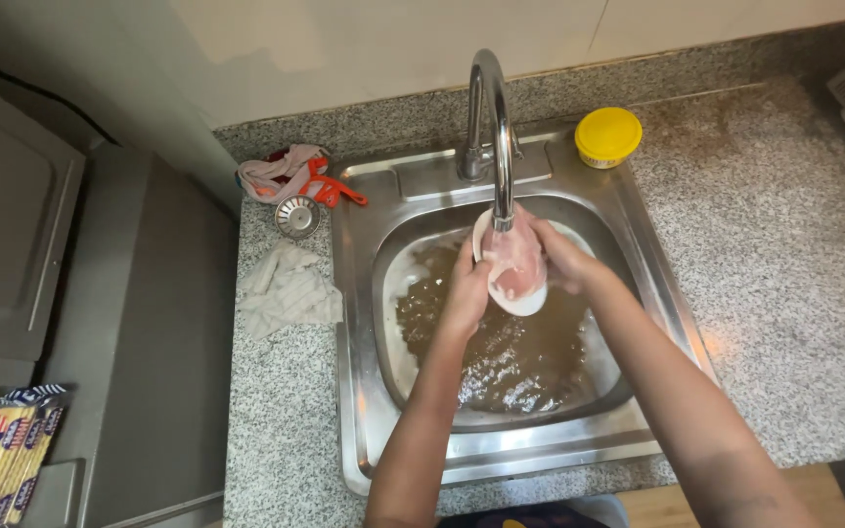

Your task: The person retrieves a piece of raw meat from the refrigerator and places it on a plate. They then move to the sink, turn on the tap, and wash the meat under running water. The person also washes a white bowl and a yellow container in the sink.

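Forearms reach in from the near edge, over the steel sink (369,391), whose basin holds murky standing water below the fingers. Granite counter (784,274) lies to either side. Left hand (468,288) and right hand (564,259) both grasp a pale oval dish (512,269), fingers wrapped on opposite rims, directly under the tap spout (502,186). Yellow lid (607,135) sits beyond the right fingers. Risk, judged: wet rims could slip from the grip and drop into the basin.

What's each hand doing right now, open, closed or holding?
Left hand: closed on the small white oval dish under the steel tap.
Right hand: gripping the same dish's other side.
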